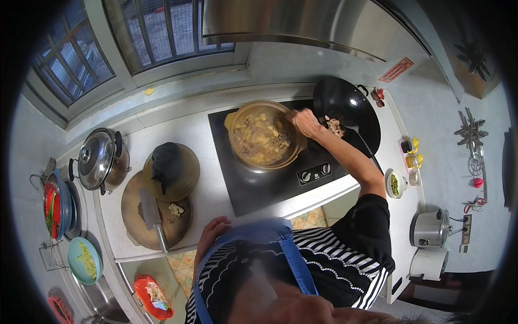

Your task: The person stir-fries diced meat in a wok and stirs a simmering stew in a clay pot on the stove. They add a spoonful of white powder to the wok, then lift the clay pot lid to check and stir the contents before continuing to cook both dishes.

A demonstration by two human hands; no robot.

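My right hand (307, 122) reaches over the right rim of a clay pot (264, 166) on the hob. Its fingers are curled, and whether they hold anything is hidden. Yellowish pieces of food (263, 131) in light liquid fill much of the pot. Just right of my hand is a black wok (352, 101) with cooked meat pieces (334, 126) and a spatula (358, 131) in it. Close to my body, my left hand (216, 227) is at the counter's front edge, loosely bent, with nothing visible in it.
A cleaver (150, 210) and chopped garlic (176, 209) lie on a round chopping board (133, 227). A lid (190, 166) with a dark cloth (166, 162) overlaps the board. Also around are a steel pot (101, 162), a bowl of greens (394, 183) and a rice cooker (432, 229).
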